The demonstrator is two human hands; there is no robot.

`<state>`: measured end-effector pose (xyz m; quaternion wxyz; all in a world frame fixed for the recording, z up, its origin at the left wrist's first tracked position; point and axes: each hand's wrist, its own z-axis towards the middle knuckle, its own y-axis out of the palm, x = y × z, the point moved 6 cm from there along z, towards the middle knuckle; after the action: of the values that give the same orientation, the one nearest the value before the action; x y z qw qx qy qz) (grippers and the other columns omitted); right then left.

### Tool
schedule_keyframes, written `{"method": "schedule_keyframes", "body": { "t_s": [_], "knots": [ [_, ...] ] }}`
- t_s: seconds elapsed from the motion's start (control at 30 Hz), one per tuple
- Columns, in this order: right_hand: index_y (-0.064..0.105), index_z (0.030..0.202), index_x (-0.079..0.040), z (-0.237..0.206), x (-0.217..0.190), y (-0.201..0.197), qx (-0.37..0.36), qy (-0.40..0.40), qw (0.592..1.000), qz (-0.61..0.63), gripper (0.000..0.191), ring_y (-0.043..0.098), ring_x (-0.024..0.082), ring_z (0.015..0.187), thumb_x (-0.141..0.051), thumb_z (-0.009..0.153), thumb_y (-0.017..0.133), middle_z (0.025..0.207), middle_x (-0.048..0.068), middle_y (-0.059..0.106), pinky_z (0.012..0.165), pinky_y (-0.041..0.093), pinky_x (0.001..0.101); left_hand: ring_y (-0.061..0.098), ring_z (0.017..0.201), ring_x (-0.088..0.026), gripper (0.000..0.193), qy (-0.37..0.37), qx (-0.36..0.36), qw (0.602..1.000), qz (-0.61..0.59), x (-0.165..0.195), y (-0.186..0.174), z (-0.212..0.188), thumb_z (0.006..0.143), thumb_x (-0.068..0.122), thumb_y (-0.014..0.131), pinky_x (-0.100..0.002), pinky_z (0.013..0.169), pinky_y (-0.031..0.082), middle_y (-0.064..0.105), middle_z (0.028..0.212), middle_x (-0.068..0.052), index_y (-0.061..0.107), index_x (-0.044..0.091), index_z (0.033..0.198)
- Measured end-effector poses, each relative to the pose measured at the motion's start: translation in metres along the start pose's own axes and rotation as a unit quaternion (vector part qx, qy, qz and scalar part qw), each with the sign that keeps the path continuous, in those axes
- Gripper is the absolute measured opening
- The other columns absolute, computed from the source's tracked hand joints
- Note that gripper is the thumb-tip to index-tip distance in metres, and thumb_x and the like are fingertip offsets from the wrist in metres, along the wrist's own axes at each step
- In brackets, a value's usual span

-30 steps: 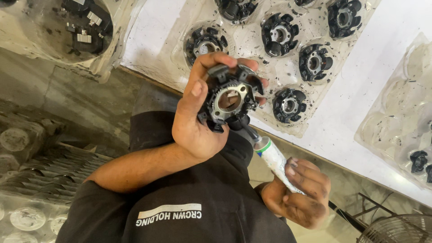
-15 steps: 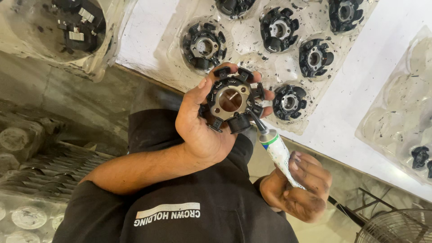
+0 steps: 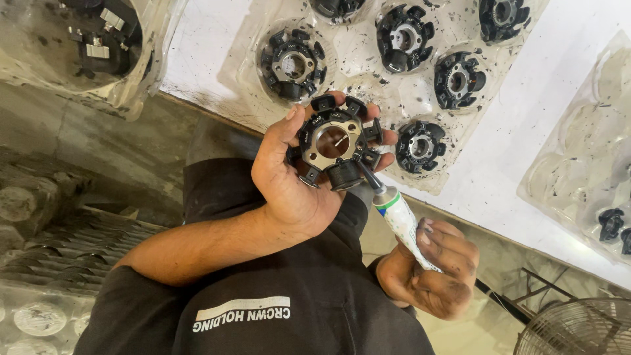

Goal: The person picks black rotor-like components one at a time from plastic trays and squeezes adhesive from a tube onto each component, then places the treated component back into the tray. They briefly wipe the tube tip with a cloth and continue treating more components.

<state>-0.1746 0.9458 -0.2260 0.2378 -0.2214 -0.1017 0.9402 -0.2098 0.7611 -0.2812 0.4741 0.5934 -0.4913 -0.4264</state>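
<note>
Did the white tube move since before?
Yes. Against the nearest black part in the tray, the white tube's tip has risen a little, to the rim of the ring part in the left hand.

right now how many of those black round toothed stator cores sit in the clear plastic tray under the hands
6: upper left, top centre, cut off, upper middle, top right, middle right, lowest. One more is held in the left hand.

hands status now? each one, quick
Left hand: closed around the black ring-shaped stator, held up.
Right hand: closed on the white tube, nozzle at the stator's rim.
</note>
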Motion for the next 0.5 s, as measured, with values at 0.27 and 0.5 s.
{"method": "schedule_keyframes", "body": {
  "t_s": [0.27,0.5],
  "knots": [
    [0.037,0.077,-0.008,-0.005,0.002,-0.003,-0.038,0.004,0.999,-0.016,0.046,0.069,0.027,0.085,0.008,0.082,0.079,0.087,0.017,0.066,0.071,0.067,0.0450,0.067,0.117,-0.044,0.046,-0.024,0.006,0.999,-0.024,-0.004,-0.010,0.002,0.109,0.043,0.051,-0.056,0.100,0.057,0.066,0.124,-0.023,0.059,0.002,0.128],
    [0.044,0.088,-0.006,0.001,0.028,-0.029,0.068,0.020,0.997,0.010,0.040,0.071,0.017,0.086,0.000,0.088,0.083,0.090,0.009,0.066,0.067,0.066,0.0327,0.073,0.105,-0.040,0.041,0.040,-0.088,0.974,0.206,0.012,-0.007,0.055,0.109,0.037,0.051,-0.051,0.092,0.060,0.068,0.115,-0.020,0.059,0.001,0.126]
  ]
}}
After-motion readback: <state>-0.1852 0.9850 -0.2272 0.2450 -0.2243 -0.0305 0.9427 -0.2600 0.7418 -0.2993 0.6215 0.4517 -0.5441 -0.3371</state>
